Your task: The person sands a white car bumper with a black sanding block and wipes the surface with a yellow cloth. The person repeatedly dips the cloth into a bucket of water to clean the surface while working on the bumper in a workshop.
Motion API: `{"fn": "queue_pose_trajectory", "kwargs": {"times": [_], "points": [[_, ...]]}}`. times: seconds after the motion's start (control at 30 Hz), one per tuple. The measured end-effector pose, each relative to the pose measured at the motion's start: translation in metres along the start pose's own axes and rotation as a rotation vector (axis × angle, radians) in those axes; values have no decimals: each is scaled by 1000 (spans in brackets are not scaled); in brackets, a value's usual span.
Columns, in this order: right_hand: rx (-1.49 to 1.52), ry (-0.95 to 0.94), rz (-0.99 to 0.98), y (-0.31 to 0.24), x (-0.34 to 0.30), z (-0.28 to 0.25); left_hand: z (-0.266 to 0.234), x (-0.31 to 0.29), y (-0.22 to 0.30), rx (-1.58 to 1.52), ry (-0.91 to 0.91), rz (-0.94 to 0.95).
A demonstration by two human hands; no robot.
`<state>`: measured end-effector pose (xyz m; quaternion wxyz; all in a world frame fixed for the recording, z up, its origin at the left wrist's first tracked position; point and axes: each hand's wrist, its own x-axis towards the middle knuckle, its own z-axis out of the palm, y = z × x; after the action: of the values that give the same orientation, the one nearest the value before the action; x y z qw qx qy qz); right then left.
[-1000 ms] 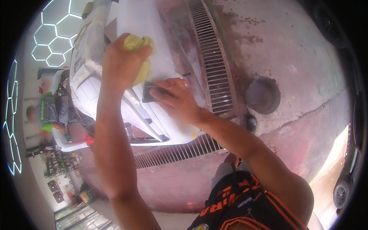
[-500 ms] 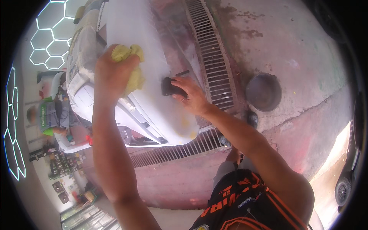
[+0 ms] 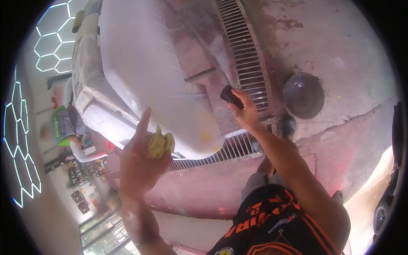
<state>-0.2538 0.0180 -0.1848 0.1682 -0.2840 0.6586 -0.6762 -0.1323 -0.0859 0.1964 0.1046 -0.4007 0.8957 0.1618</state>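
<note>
Crumpled in my left hand [image 3: 142,168] is a yellow cloth [image 3: 160,144]; the fingers close round it while the index finger stretches out toward the white car body panel [image 3: 136,59]. Whether that fingertip touches the panel I cannot tell. The panel is dusty, with yellowish patches near its rounded end. My right hand [image 3: 246,114] grips a small black block [image 3: 232,97], which looks like a sanding block. It is held off the panel, to the right of its edge, above the floor.
A dark round bucket [image 3: 303,96] stands on the floor at the right. Metal drain grates [image 3: 244,59] run along the floor beside and below the panel. At the left, a person in a grey and green shirt [image 3: 68,125] is near another white part. A car wheel [image 3: 381,217] shows at the far right.
My left hand has come down toward me with the cloth, its index finger now stretched out. My right hand has lifted the black block off the panel and moved right.
</note>
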Motion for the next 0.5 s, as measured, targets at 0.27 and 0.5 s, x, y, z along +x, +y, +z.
{"fn": "queue_pose_trajectory", "kwargs": {"times": [0.27,0.5], "points": [[16,-92,123,24,-23,-40,44,1,-11,716,21,-169],[-58,-124,98,32,-23,-68,56,-14,-7,846,-36,-84]]}}
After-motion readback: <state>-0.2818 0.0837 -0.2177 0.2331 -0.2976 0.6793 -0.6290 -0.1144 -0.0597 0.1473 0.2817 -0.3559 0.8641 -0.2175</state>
